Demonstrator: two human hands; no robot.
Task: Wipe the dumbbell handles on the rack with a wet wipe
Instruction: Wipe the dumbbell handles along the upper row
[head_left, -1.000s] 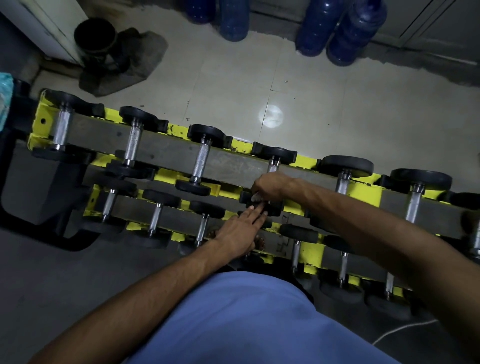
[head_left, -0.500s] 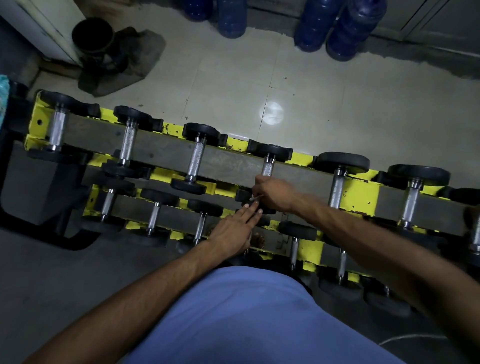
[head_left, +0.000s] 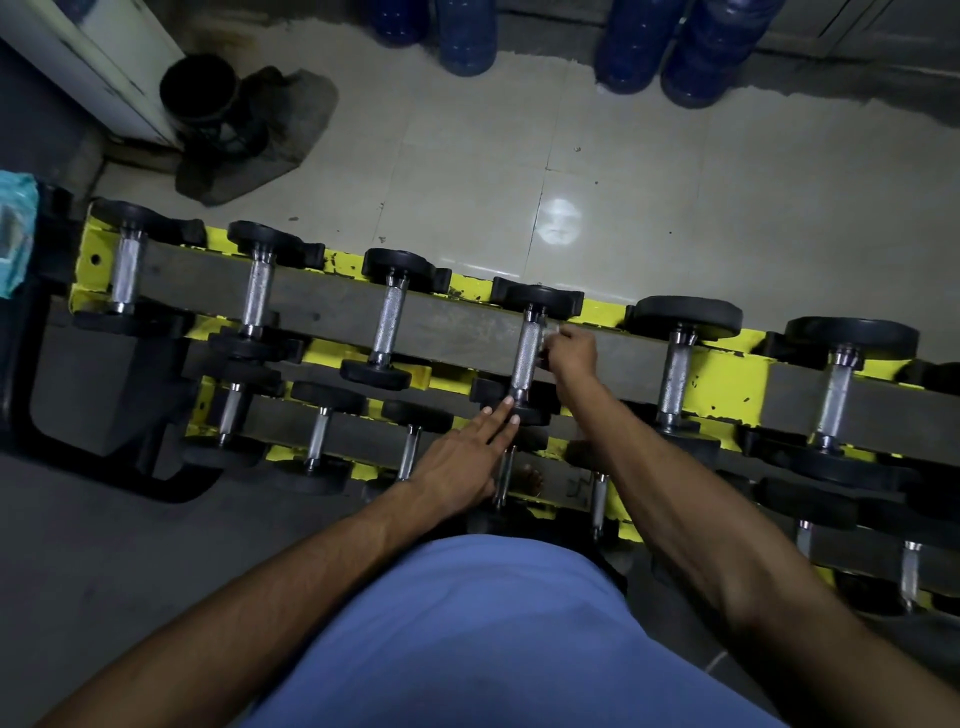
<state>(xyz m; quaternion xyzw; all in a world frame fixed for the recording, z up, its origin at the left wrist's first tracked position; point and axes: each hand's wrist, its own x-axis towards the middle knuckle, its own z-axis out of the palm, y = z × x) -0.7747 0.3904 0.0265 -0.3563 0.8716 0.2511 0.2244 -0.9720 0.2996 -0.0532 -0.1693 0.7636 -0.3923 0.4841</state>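
Dumbbells (head_left: 389, 322) lie across the yellow rack (head_left: 727, 374) (two tiers show). Left hand (head_left: 457, 462), fingers straight, touches the near head of the fourth upper one, whose handle (head_left: 525, 358) has the right hand (head_left: 571, 353) just beside it, fingers curled around a pale wet wipe (head_left: 551, 331).

Dim indoor shot, light from overhead; round glare spot (head_left: 560, 227) on pale floor tiles (head_left: 675, 197). Corners dark, rack (head_left: 727, 384) bowed by wide-angle distortion, near forearms soft, shadows heavy.
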